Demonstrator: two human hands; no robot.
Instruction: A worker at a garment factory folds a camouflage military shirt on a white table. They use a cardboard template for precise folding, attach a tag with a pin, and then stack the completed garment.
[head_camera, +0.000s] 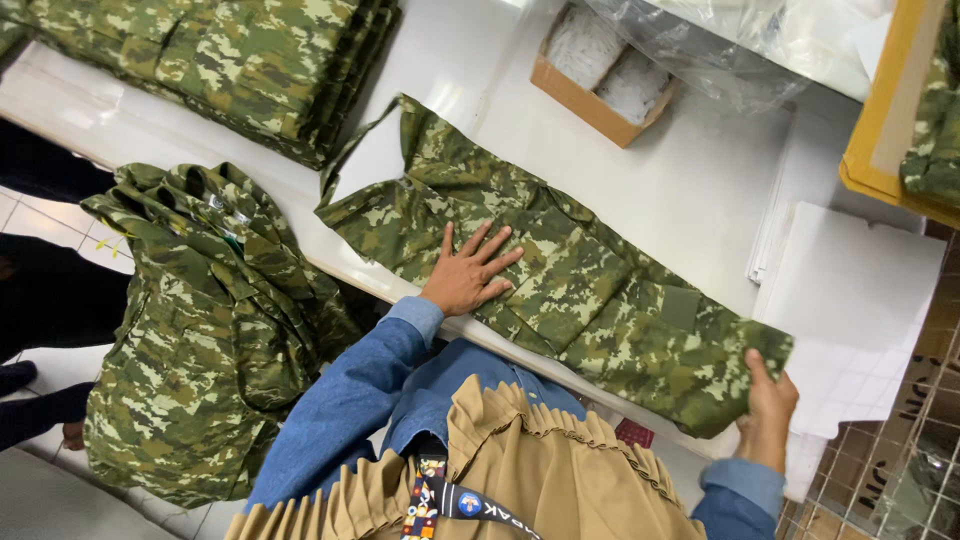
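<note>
A green camouflage shirt lies stretched across the white table, partly folded lengthwise. My left hand presses flat on its middle with fingers spread. My right hand pinches the shirt's right end at the table's near edge, thumb on top of the cloth. Both my arms wear blue denim sleeves.
A stack of folded camouflage garments sits at the table's far left. More camouflage clothes hang off a pile beside the table at left. A brown cardboard box, clear plastic bags and white paper sheets lie at the back and right.
</note>
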